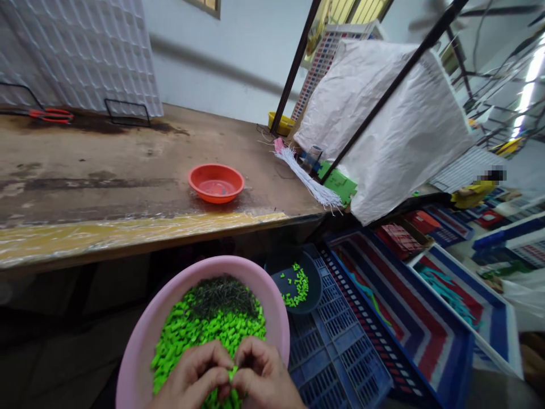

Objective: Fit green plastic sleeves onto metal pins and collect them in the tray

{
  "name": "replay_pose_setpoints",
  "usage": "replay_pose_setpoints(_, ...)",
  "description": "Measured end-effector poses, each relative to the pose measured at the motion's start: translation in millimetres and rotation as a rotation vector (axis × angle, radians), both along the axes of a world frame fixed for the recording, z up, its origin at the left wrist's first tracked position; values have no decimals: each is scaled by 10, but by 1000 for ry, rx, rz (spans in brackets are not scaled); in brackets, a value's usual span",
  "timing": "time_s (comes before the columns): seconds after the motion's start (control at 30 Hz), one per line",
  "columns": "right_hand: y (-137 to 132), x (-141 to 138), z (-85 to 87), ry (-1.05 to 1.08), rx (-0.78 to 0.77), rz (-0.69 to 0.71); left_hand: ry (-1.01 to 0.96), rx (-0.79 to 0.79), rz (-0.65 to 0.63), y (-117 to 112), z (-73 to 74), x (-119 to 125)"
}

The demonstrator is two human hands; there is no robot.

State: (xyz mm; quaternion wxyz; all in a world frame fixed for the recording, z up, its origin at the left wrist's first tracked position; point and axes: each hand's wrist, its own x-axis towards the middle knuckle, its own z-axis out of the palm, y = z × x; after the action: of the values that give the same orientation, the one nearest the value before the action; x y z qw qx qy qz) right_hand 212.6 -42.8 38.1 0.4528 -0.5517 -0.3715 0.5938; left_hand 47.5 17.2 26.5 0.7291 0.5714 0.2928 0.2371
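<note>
A pink basin (140, 335) sits low in front of me, filled with small bright green plastic pieces (187, 326) and a patch of thin dark metal pins (223, 295) at its far side. My left hand (193, 378) and my right hand (266, 372) meet over the basin's near edge. Both are closed in a pinch on one small green piece (231, 376) held between the fingertips.
A dark bowl (313, 284) with a few green pieces rests on a blue crate (336, 352) to the right. An orange bowl (216, 183) stands on the worn wooden bench (106, 170). Red pliers (51, 115), a white sack (383, 125) and blue trays (426, 318) lie around.
</note>
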Motion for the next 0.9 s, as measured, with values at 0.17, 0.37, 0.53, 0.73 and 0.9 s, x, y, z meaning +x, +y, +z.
replay_pose_setpoints(0.17, -28, -25, 103, -129, 13, -108, -6, -197, 127, 16, 2, 133)
replay_pose_setpoints(0.37, -131, 173, 156, -325, 56, -87, 51, -184, -9, 51, 62, 175)
replay_pose_setpoints(0.53, -129, 837, 219, -799, 199, -517, 504, 485, -171, 216, 5, 14)
replay_pose_setpoints(0.73, 8, 1169, 270, -1362, 420, -511, 592, 924, -330, 250, -223, 54)
replay_pose_setpoints(0.9, 169, 620, 128, -1253, 461, 74, 619, 1066, -479, 58, -362, 168)
